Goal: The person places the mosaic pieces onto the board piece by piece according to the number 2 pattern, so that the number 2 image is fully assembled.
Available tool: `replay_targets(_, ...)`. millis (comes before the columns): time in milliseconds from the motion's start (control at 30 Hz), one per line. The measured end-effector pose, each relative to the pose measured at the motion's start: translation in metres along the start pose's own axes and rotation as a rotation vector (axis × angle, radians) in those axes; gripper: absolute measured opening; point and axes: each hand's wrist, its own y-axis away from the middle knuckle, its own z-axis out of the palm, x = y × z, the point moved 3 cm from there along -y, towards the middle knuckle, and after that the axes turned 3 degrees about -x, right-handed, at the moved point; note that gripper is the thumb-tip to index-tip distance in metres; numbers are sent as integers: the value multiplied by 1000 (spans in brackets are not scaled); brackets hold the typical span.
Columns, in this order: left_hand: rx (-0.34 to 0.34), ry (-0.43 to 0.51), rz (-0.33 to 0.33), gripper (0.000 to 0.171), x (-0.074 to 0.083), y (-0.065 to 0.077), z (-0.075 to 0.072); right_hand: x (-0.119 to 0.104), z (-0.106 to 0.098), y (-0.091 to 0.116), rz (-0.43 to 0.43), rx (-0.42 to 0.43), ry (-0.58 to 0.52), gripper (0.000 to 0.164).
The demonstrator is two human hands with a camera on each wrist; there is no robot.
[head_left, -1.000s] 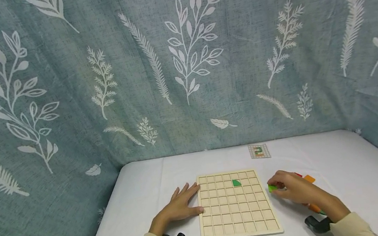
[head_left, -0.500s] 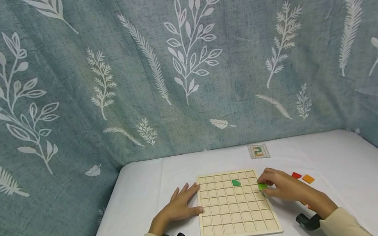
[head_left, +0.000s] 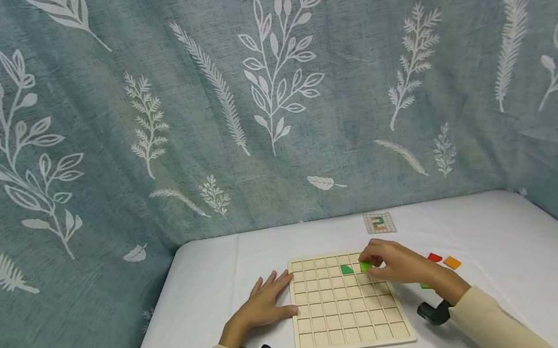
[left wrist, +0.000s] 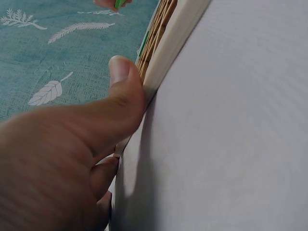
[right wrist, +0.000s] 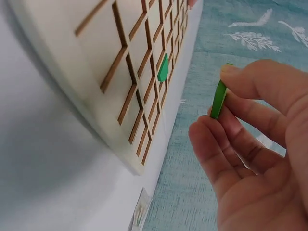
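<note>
A pale wooden grid board (head_left: 331, 324) lies on the white table, its square cells bordered by thin ridges. One dark green tile (head_left: 346, 269) with a rounded corner sits in a cell of an upper row. Above the cells just right of it, my right hand (head_left: 391, 262) pinches a light green tile (right wrist: 219, 100) between thumb and fingers; in the right wrist view the tile is held edge-on, apart from the board. My left hand (head_left: 266, 306) rests at the board's left edge, fingers spread, with the thumb (left wrist: 126, 91) touching its side.
Right of the board lie a red tile (head_left: 434, 257), an orange tile (head_left: 452, 262) and a green tile (head_left: 426, 285) partly hidden by the right forearm. A small patterned card (head_left: 379, 223) lies behind the board. A leaf-print curtain (head_left: 271, 111) hangs behind the table.
My right hand has carried the light green tile leftward from beside the board to over its upper right cells. The left hand has stayed at the board's edge.
</note>
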Motion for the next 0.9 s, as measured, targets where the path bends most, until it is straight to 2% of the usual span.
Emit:
replay_targets(300,11,3,13,88,2,3,-2,-3,6,-27,-2,-61,-33,21)
replay_targets(533,11,19,15,87,2,3,-1,-3,18,-44,-37,-69,-47,20)
replay_targets(733,13,14,-4,87,2,4,-1,-2,29,-55,-34,-94,-65,19)
replay_targets(900,20,2,10,87,1,3,-2,-3,33,-64,-31,-98,-53,20)
